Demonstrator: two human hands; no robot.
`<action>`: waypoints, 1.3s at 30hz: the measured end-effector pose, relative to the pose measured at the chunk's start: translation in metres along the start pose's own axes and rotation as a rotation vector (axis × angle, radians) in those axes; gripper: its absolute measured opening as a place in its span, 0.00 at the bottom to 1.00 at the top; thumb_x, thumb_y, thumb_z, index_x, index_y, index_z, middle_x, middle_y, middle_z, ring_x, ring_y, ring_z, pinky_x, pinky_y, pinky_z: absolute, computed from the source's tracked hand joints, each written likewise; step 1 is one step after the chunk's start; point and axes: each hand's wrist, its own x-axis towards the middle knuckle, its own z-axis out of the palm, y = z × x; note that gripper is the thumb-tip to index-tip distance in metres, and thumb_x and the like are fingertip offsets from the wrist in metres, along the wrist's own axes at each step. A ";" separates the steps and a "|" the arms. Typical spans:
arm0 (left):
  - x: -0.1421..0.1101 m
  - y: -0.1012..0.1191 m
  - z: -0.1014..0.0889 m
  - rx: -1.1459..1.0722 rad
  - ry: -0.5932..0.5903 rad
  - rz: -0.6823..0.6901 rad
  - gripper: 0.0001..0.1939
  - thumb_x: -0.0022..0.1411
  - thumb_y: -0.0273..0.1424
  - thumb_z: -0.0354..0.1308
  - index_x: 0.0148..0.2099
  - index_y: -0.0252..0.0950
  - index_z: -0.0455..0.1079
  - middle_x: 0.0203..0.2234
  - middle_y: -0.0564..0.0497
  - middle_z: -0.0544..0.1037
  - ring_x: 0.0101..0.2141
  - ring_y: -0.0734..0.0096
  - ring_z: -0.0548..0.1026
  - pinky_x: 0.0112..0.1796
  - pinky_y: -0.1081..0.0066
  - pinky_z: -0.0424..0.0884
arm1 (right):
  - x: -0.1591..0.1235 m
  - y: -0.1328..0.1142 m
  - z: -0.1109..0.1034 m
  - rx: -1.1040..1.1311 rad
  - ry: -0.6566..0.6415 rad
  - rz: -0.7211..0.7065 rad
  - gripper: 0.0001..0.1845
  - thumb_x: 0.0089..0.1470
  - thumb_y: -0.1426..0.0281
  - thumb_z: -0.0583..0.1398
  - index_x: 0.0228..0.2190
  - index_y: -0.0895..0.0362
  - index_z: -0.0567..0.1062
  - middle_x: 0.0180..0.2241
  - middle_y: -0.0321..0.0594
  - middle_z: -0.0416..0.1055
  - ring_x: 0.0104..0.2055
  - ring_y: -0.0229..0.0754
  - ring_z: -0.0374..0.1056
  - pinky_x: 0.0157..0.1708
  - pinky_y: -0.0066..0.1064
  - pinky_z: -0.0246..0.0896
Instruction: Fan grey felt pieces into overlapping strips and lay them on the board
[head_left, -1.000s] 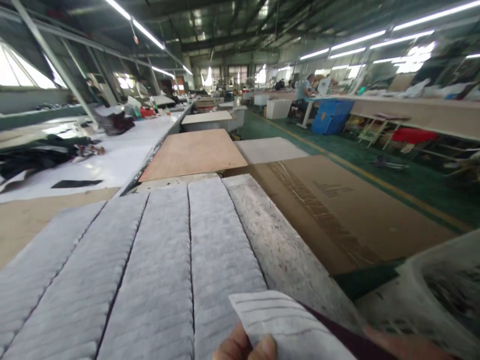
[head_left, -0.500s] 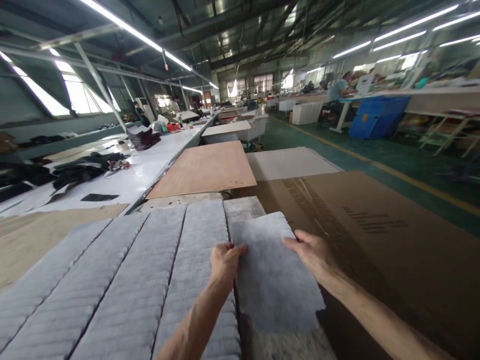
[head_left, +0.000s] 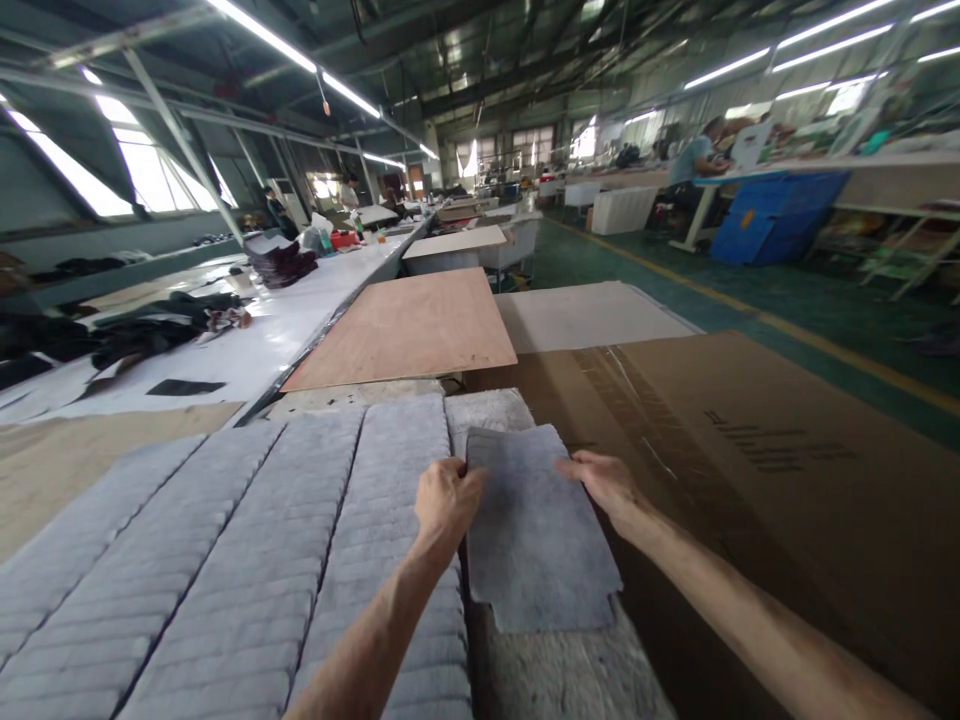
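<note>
Since half a second ago, the grey felt piece (head_left: 538, 530) has been drawn slightly nearer along the rightmost strip and both hands have slid with it; a second ago it was only a corner at the bottom edge of the frame.

Head view: at lower centre, the left hand (head_left: 444, 500) pinches the piece's upper left edge, fingers curled shut on it with the thumb on top. The right hand (head_left: 604, 482) grips the upper right edge, fingers closed around the felt. The piece lies flat on the bare, rough strip (head_left: 491, 408), just right of the rows of overlapped felt pieces (head_left: 247, 560) that fill the lower left. A flattened cardboard sheet (head_left: 750, 450) spreads across the right half, a plywood board (head_left: 409, 325) sits at centre, and a long white table (head_left: 247, 345) with dark fabric runs up the left. A person (head_left: 694, 160) works at a bench in the upper right.

By my judgement, the step in hand is laying this piece to start a new row; next it needs squaring against the neighbouring row's edge and both grips released.
</note>
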 end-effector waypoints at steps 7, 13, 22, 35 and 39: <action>0.006 0.003 0.002 0.116 0.000 -0.038 0.10 0.51 0.33 0.51 0.25 0.38 0.73 0.25 0.45 0.76 0.31 0.60 0.74 0.26 0.71 0.56 | 0.001 0.000 0.004 -0.015 0.104 -0.074 0.13 0.53 0.61 0.58 0.27 0.59 0.71 0.26 0.33 0.67 0.30 0.35 0.64 0.33 0.31 0.61; 0.016 0.001 0.002 0.139 0.021 -0.040 0.10 0.53 0.38 0.53 0.29 0.41 0.73 0.28 0.47 0.78 0.36 0.58 0.75 0.28 0.69 0.59 | 0.012 0.003 0.007 0.024 0.080 0.001 0.14 0.54 0.60 0.57 0.31 0.60 0.71 0.26 0.33 0.67 0.27 0.34 0.64 0.29 0.29 0.61; 0.071 0.013 0.004 0.158 0.057 -0.108 0.13 0.61 0.39 0.54 0.41 0.34 0.69 0.37 0.49 0.74 0.39 0.68 0.73 0.41 0.62 0.69 | 0.075 -0.029 0.015 -0.036 0.054 0.050 0.15 0.56 0.62 0.57 0.40 0.60 0.70 0.38 0.39 0.69 0.37 0.38 0.67 0.36 0.35 0.66; 0.122 0.014 0.022 0.103 0.142 -0.211 0.15 0.61 0.36 0.54 0.48 0.34 0.66 0.43 0.47 0.72 0.43 0.65 0.72 0.43 0.60 0.70 | 0.131 -0.042 0.034 -0.130 0.056 0.061 0.16 0.56 0.63 0.56 0.43 0.59 0.69 0.43 0.42 0.68 0.41 0.40 0.67 0.39 0.38 0.65; 0.124 0.012 0.024 0.086 0.164 -0.241 0.15 0.61 0.36 0.54 0.48 0.34 0.66 0.43 0.47 0.72 0.43 0.65 0.72 0.42 0.60 0.70 | 0.130 -0.046 0.035 -0.142 0.051 0.057 0.16 0.56 0.63 0.56 0.43 0.59 0.69 0.43 0.42 0.68 0.41 0.40 0.67 0.40 0.38 0.65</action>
